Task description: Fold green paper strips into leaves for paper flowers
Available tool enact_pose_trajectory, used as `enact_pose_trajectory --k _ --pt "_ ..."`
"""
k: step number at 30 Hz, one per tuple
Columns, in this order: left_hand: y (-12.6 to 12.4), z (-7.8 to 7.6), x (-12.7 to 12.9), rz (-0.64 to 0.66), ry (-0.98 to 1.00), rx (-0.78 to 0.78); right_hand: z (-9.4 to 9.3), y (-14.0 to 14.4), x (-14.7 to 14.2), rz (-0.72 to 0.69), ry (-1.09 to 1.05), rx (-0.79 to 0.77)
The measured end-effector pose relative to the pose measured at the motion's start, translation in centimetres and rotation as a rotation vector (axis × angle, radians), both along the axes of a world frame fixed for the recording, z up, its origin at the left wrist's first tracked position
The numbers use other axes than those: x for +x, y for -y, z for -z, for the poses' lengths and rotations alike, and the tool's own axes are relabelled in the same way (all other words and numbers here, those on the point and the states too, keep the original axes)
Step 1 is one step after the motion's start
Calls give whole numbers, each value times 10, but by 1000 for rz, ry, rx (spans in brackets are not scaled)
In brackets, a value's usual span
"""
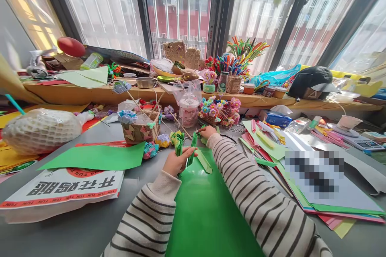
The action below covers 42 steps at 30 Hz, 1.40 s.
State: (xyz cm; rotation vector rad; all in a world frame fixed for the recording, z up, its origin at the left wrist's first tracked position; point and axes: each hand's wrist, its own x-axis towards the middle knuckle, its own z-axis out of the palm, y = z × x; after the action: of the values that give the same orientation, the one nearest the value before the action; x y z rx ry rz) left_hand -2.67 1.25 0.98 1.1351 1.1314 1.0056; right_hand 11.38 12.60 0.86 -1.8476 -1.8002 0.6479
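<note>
My left hand is closed around a folded green paper bundle, whose pleated top sticks up above the fingers. Beside its thumb stands a narrow folded dark green paper strip. Farther forward, my right hand pinches the upper end of that strip; part of its grip is hidden. A light green folded paper strip lies just below, on a glossy green sheet that stretches towards me. Another green paper piece shows behind the right wrist.
Left lie a flat green paper, a printed bag and a net-wrapped bundle. Ahead stand a basket of paper flowers and a lidded cup. Paper stacks, a tissue pack and a scale occupy the right.
</note>
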Motion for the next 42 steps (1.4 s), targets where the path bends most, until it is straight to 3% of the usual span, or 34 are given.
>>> enact_pose_trajectory --k 5,9,14,19,22,30,36,38,40,42 --pt "0 3 1 -78 88 9 1 -5 1 48 -31 -18" --pt "0 4 2 -166 102 5 -6 5 14 84 -128 85" --pt "0 5 3 -172 34 34 -15 55 26 90 -264 203" --pt "-1 10 7 -242 -42 74 -1 114 15 -11 -632 200" --pt "-1 13 9 -214 -103 95 7 128 3 -44 -668 158" --pt "0 7 10 -208 -66 31 5 132 -13 -44 -623 290" --pt "-1 1 -1 -250 -45 108 3 127 4 8 -720 337" --pt "-1 1 -3 -210 -9 107 2 122 15 -19 -637 285" --pt "-1 1 -3 -189 5 97 1 117 27 -125 -529 137" --pt "0 1 -3 -178 -2 93 -1 113 39 -116 -351 121"
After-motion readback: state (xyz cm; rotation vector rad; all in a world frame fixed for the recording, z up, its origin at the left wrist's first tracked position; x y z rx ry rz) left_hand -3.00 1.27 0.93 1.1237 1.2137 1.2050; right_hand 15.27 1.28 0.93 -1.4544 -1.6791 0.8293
